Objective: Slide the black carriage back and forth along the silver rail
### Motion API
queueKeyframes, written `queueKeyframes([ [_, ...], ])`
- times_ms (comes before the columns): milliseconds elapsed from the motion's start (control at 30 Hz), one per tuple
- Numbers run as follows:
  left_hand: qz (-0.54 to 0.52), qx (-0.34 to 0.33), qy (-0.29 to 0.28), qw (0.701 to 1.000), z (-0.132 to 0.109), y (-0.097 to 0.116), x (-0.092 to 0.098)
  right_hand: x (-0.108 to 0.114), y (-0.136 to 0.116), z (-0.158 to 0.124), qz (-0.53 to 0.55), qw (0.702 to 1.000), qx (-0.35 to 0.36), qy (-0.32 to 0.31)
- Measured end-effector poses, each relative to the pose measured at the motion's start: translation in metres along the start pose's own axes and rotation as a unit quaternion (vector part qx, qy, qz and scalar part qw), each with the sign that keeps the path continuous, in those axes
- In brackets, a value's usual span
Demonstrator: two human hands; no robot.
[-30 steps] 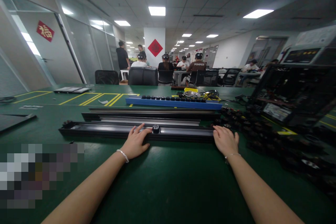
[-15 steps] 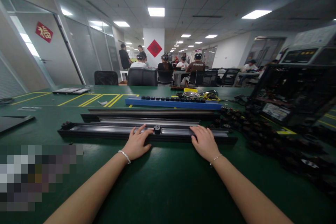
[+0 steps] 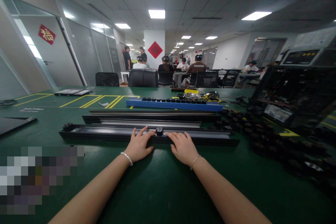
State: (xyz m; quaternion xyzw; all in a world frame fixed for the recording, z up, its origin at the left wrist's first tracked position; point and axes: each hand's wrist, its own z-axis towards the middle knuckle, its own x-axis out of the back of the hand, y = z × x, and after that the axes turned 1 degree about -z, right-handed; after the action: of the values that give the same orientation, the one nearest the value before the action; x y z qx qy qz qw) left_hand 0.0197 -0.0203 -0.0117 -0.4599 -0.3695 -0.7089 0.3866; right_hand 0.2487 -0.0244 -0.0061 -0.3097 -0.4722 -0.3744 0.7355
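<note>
A long black channel [image 3: 86, 134] with a shiny metal strip inside lies across the table in front of me. In its middle sits a small black block-like part [image 3: 159, 131]. My left hand [image 3: 139, 145] rests on the channel just left of this part, fingers spread, with the index fingertip close to it or touching it. On the other side, my right hand [image 3: 183, 148] lies over the channel with its fingers stretched out, the fingertips near the part's right side. Neither hand is wrapped around anything.
Behind the channel lie further dark rails [image 3: 152, 113] and a blue strip [image 3: 141, 104] carrying several black parts. A heap of black parts [image 3: 275, 147] spreads at right, beside an opened black machine casing [image 3: 288, 94]. Other people sit at tables farther back.
My right hand has moved left along the channel, from well right of the small black part to close beside it. My left hand stays by the part.
</note>
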Motion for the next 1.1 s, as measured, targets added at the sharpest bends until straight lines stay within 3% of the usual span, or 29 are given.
queueKeyframes([
  [1100, 0.0, -0.031, 0.014, 0.999, -0.0012, 0.0088, -0.0019, -0.0056, -0.0071, 0.0087, -0.035, 0.999, -0.02, -0.016],
])
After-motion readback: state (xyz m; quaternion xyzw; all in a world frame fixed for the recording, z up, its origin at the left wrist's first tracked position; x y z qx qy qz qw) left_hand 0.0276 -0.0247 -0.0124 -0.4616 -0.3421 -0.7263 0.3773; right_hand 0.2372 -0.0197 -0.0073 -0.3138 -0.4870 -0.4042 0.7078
